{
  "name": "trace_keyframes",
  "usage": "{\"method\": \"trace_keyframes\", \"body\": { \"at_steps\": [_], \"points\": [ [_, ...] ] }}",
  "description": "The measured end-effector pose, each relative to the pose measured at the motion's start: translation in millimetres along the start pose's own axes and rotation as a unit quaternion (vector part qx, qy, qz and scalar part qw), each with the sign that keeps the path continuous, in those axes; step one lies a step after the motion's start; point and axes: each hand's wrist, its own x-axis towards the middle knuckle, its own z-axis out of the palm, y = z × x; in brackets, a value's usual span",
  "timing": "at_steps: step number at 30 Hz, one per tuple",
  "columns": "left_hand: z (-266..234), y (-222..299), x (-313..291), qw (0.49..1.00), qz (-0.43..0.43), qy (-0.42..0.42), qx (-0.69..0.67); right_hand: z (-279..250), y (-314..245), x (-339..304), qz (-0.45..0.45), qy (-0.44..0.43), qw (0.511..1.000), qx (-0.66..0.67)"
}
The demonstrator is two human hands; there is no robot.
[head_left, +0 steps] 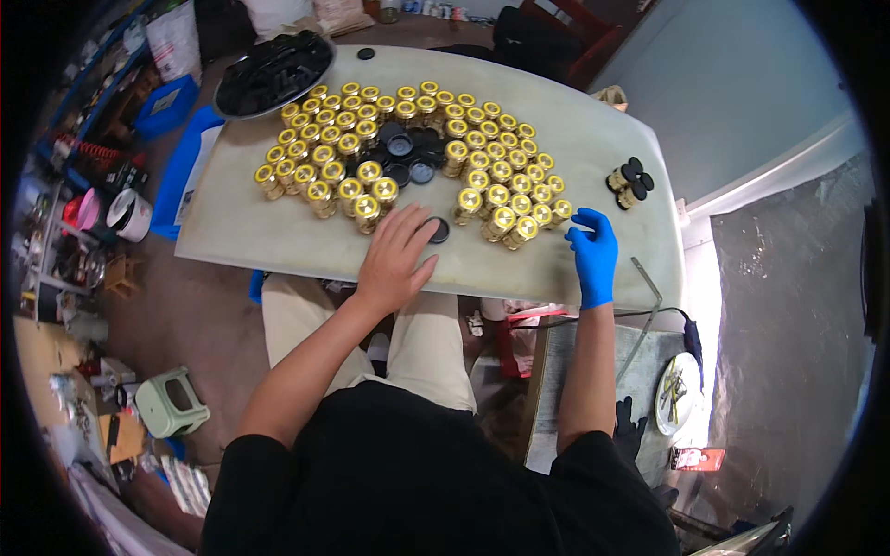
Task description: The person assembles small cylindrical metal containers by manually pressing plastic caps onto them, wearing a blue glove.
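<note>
My left hand (399, 259), bare, lies over the near part of the table with its fingers stretched out. Its fingertips reach the edge of a round black cap (439, 231); whether they press on it I cannot tell. Beside that hand stand gold-topped cylinders (367, 211), part of a large group of small upright pieces. My right hand (593, 255) wears a blue glove. Its fingers are bent but apart, with nothing visible between them, just right of the nearest gold-topped cylinder (561, 212). More black caps (400, 145) lie heaped amid the cylinders.
On the pale table (287, 243), a bowl of black parts (273, 79) sits at the far left. Several black-capped cylinders (631, 183) stand at the right. A side bench holds a metal strip (640, 343), a white plate (681, 394) and a black glove (629, 428).
</note>
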Motion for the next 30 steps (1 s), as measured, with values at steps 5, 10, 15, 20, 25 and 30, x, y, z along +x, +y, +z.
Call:
{"method": "trace_keyframes", "body": {
  "at_steps": [5,10,15,20,25,30],
  "points": [
    [2,0,-3,1.0,-0.019,0.01,-0.01,33,23,-10,-0.009,-0.049,0.996,0.076],
    [-8,9,-10,0.997,0.079,0.004,-0.026,39,42,-10,-0.113,0.044,0.99,-0.074],
    [8,25,-121,0.957,-0.053,-0.277,-0.074,37,21,-22,-0.054,0.042,0.994,-0.09],
    [89,-63,-288,0.665,-0.346,-0.66,-0.045,46,22,-18,-0.053,0.032,0.997,-0.039],
    [133,-66,-281,0.673,-0.348,-0.651,-0.049,38,11,-27,0.001,0.043,0.998,-0.037],
    [140,-51,-280,0.686,-0.376,-0.619,-0.065,36,12,-29,0.012,0.03,0.999,0.008]
  ]
}}
